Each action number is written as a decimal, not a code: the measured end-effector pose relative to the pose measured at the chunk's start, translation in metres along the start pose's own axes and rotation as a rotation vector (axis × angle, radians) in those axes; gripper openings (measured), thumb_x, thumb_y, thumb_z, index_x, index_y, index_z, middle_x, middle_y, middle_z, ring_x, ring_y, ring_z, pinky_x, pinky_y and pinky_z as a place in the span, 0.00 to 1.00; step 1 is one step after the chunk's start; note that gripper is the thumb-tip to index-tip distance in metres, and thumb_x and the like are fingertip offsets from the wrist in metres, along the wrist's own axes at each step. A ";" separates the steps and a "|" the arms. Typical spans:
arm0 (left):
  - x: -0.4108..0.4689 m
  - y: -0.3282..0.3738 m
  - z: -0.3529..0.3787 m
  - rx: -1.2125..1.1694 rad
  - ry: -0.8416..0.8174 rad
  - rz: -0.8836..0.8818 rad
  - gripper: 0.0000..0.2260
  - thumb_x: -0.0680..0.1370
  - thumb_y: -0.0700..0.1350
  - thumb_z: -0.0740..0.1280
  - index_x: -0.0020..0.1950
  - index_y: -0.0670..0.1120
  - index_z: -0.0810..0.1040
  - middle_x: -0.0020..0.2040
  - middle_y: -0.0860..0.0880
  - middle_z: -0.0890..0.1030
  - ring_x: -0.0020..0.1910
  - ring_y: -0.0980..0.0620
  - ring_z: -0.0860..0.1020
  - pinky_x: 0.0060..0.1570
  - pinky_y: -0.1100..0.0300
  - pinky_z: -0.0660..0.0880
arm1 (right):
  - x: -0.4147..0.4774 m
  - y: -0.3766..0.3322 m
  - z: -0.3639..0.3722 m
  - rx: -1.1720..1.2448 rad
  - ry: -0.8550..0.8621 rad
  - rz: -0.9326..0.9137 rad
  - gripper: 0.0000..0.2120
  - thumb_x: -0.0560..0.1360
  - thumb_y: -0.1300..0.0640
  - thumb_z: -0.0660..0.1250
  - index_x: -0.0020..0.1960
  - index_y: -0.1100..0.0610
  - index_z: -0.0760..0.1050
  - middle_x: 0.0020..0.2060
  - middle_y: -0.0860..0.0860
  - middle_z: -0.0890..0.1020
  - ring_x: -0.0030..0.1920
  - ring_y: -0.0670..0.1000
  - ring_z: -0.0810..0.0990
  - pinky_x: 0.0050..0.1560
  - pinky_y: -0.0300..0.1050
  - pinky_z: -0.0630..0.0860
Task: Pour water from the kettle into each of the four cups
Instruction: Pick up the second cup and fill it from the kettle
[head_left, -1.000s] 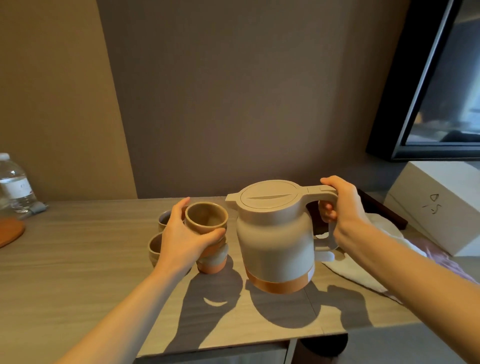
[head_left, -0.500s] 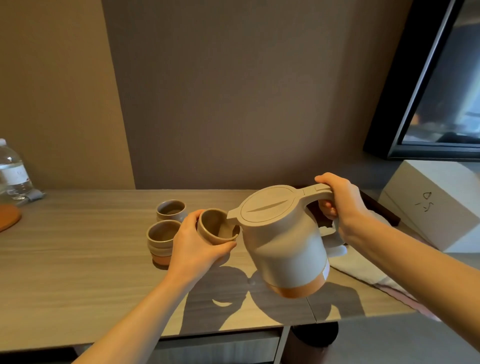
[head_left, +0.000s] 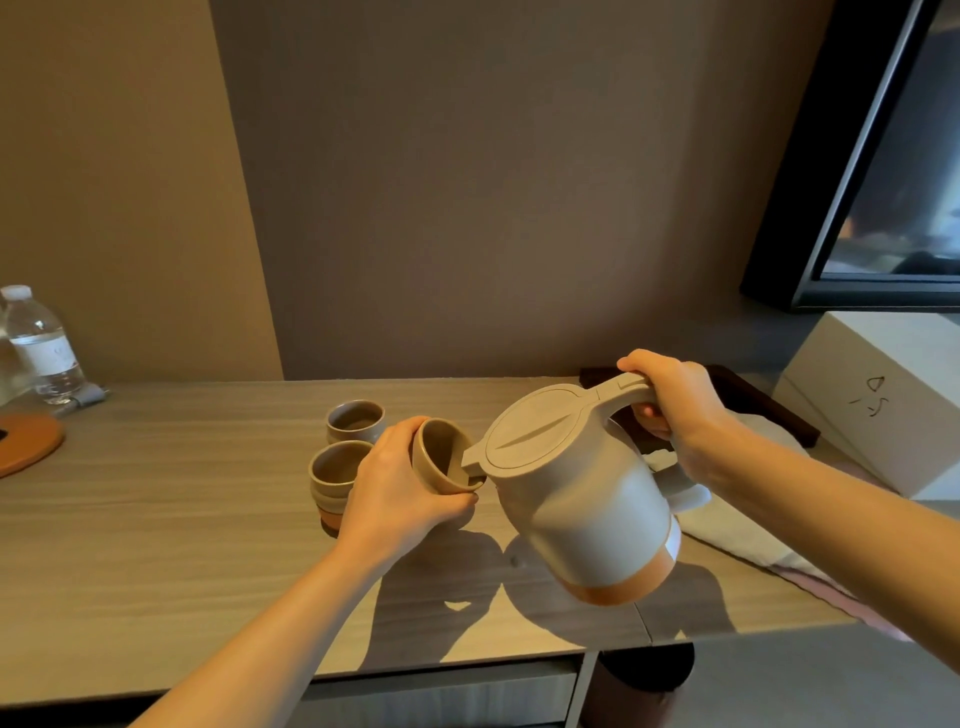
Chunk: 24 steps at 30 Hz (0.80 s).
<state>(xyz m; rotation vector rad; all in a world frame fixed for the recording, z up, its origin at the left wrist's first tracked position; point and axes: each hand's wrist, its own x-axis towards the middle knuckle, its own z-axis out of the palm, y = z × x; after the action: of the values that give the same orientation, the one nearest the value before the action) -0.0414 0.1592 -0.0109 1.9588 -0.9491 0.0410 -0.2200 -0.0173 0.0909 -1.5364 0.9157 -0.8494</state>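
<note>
My right hand (head_left: 670, 405) grips the handle of a white kettle (head_left: 576, 499) with an orange base band, held above the table and tilted left. Its spout reaches into the mouth of a tan cup (head_left: 441, 457) that my left hand (head_left: 395, 493) holds tilted toward the kettle. Behind my left hand, a second cup (head_left: 332, 467) sits stacked on another cup with an orange foot. A further cup (head_left: 356, 421) stands just beyond them. I cannot see any water stream.
The wooden table (head_left: 156, 519) ends at a front edge near me. A water bottle (head_left: 39, 345) and an orange round mat (head_left: 28, 449) sit far left. A white cloth (head_left: 748, 525), a dark tray (head_left: 769, 410) and a white box (head_left: 883, 395) lie right.
The kettle has tipped further left and its spout has gone into the cup. My left hand lifted the top cup off a stack and tilted it toward the spout.
</note>
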 end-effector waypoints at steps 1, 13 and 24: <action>0.000 0.000 0.000 0.006 -0.006 0.005 0.38 0.59 0.54 0.82 0.64 0.58 0.68 0.61 0.56 0.76 0.57 0.54 0.74 0.54 0.56 0.77 | 0.001 -0.001 0.001 -0.016 -0.008 -0.008 0.12 0.75 0.51 0.66 0.39 0.58 0.77 0.37 0.55 0.78 0.36 0.49 0.73 0.39 0.41 0.69; -0.003 -0.002 0.006 -0.023 -0.030 0.018 0.38 0.57 0.57 0.82 0.63 0.57 0.68 0.57 0.58 0.75 0.56 0.56 0.74 0.50 0.63 0.74 | 0.008 -0.012 0.010 -0.204 0.002 -0.084 0.14 0.74 0.50 0.65 0.37 0.60 0.75 0.35 0.57 0.76 0.41 0.54 0.74 0.47 0.49 0.72; -0.003 -0.002 0.010 -0.054 -0.033 0.005 0.37 0.58 0.56 0.82 0.60 0.59 0.66 0.56 0.59 0.73 0.56 0.55 0.73 0.49 0.64 0.72 | 0.011 -0.017 0.009 -0.242 0.009 -0.111 0.14 0.75 0.51 0.65 0.37 0.60 0.75 0.36 0.57 0.76 0.40 0.53 0.75 0.44 0.45 0.72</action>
<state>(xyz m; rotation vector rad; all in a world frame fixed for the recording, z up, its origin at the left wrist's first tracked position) -0.0451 0.1542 -0.0194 1.9125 -0.9667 -0.0141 -0.2049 -0.0214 0.1066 -1.8072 0.9751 -0.8478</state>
